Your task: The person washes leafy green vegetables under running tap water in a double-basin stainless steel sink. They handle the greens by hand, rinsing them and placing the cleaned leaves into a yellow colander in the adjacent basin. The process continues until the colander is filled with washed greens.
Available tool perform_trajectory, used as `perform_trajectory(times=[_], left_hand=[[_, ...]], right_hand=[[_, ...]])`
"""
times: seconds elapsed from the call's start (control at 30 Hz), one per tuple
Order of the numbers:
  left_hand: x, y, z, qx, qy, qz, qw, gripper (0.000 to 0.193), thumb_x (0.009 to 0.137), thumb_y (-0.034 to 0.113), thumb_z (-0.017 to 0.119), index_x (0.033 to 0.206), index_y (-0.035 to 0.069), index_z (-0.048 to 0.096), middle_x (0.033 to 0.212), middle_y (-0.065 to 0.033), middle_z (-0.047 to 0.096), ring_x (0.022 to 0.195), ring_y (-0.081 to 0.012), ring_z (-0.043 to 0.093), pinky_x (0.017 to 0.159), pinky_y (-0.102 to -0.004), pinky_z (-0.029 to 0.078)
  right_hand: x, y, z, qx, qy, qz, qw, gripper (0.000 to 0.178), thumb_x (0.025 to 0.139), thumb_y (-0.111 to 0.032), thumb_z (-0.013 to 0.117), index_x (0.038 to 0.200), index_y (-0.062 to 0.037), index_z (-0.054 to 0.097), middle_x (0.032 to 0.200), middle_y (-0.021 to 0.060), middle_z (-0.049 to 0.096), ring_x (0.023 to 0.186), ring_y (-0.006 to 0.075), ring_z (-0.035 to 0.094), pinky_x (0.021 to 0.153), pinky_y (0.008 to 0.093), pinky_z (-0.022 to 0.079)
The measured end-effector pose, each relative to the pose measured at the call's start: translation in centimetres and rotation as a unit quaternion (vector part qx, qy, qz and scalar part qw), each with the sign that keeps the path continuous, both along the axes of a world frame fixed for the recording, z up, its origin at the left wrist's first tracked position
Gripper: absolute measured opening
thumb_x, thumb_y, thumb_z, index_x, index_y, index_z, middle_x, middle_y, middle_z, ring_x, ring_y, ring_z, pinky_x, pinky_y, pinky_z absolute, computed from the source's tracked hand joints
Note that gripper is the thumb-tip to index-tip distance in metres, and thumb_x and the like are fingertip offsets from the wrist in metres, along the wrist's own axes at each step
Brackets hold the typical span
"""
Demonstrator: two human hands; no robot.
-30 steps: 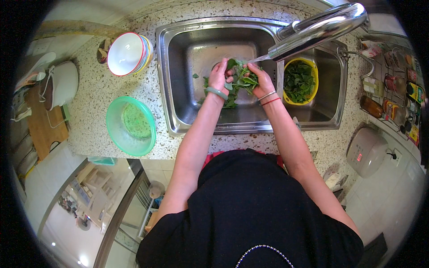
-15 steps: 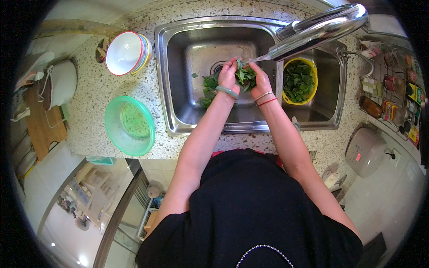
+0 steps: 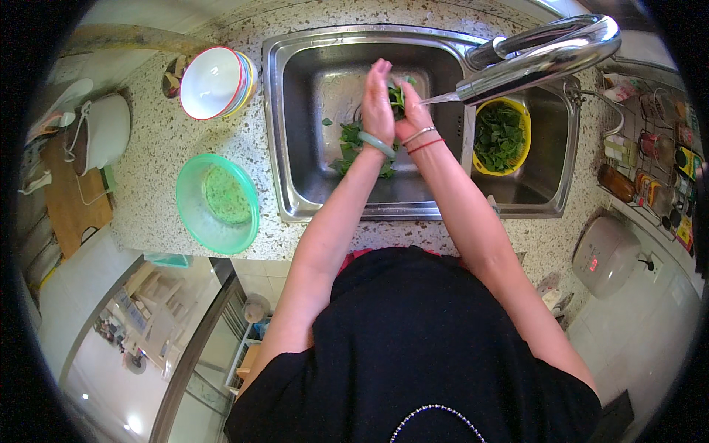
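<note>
Over the large sink basin (image 3: 306, 183), my left hand (image 3: 377, 107) and my right hand (image 3: 415, 117) face each other with a bunch of leafy greens (image 3: 398, 100) pressed between the palms. The left fingers are nearly straight and point away from me; the right hand's fingers are partly hidden behind the leaves. A stream of water from the chrome faucet (image 3: 543, 63) hits the right hand. More loose green leaves (image 3: 347, 148) lie on the basin floor beside and under my left wrist, partly covered by it. A single leaf sits farther left.
In the smaller right basin stands a yellow basket (image 3: 527, 136) full of green leaves. Left of the sink are stacked bowls (image 3: 210, 81) and a green plastic bowl (image 3: 251, 221) with a pale green colander-like patch inside. A wire rack (image 3: 642, 159) with jars and bottles lines the right wall.
My hands have shifted from a pinching hold to a flatter, palm-to-palm press on the greens. The left fingers have straightened and the right hand has moved inward.
</note>
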State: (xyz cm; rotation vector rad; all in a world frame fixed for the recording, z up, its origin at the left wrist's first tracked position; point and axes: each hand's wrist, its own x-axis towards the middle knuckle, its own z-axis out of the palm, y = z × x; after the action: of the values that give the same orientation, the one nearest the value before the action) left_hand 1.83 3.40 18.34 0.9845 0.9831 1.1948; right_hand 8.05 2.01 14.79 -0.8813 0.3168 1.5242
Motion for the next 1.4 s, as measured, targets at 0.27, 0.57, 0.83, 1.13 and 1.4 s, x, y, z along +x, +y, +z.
perform_trajectory(times=[0.27, 0.57, 0.83, 1.13, 1.4], left_hand=[[-7.4, -0.5, -14.1, -0.176, 0.247, 0.106, 0.947, 0.03, 0.08, 0.019, 0.056, 0.106, 0.005, 0.057, 0.116, -0.0148, 0.05, 0.11, -0.0238, 0.044, 0.094, -0.0329, 0.034], [-9.1, -4.6, -16.7, -0.307, 0.277, -0.019, 0.91, 0.033, 0.082, 0.013, 0.051, 0.111, -0.003, 0.053, 0.11, -0.0137, 0.057, 0.102, -0.0208, 0.054, 0.09, -0.0287, 0.039], [-9.5, -4.0, -19.0, -0.161, 0.431, -0.061, 0.886, 0.038, 0.08, 0.02, 0.056, 0.113, 0.002, 0.054, 0.117, -0.0194, 0.051, 0.113, -0.0287, 0.045, 0.097, -0.0313, 0.033], [-7.0, -3.8, -13.3, -0.051, 0.286, -0.017, 0.957, 0.031, 0.082, 0.013, 0.051, 0.11, 0.0, 0.055, 0.117, -0.0177, 0.051, 0.112, -0.0297, 0.046, 0.097, -0.0341, 0.032], [-4.0, -5.3, -2.8, 0.264, 0.362, -0.143, 0.882, 0.022, 0.079, 0.003, 0.049, 0.098, -0.004, 0.058, 0.114, -0.0132, 0.053, 0.116, -0.028, 0.042, 0.096, -0.036, 0.035]], right_hand=[[2.3, -0.2, 1.1, 0.018, 0.012, 0.001, 1.0, 0.019, 0.082, -0.012, 0.058, 0.095, -0.0223, 0.05, 0.093, 0.0074, 0.057, 0.077, 0.0194, 0.058, 0.058, 0.0311, 0.046], [3.5, -4.0, -1.6, -0.089, -0.026, 0.046, 0.995, 0.028, 0.081, -0.04, 0.059, 0.077, -0.0129, 0.051, 0.066, 0.0017, 0.051, 0.056, 0.0146, 0.05, 0.041, 0.024, 0.03], [3.3, -5.3, -1.3, -0.129, -0.05, 0.096, 0.986, 0.02, 0.084, -0.029, 0.045, 0.077, -0.0108, 0.052, 0.07, 0.0031, 0.054, 0.059, 0.0175, 0.052, 0.045, 0.0271, 0.034], [3.0, -5.0, -0.6, -0.079, -0.118, 0.162, 0.976, 0.026, 0.083, -0.026, 0.05, 0.099, -0.0074, 0.057, 0.085, 0.0043, 0.061, 0.062, 0.0149, 0.053, 0.048, 0.0291, 0.04], [2.5, -3.9, 0.6, -0.055, -0.137, 0.1, 0.984, 0.023, 0.073, -0.019, 0.068, 0.09, -0.0052, 0.06, 0.082, 0.0011, 0.061, 0.069, 0.0123, 0.057, 0.058, 0.0255, 0.045]])
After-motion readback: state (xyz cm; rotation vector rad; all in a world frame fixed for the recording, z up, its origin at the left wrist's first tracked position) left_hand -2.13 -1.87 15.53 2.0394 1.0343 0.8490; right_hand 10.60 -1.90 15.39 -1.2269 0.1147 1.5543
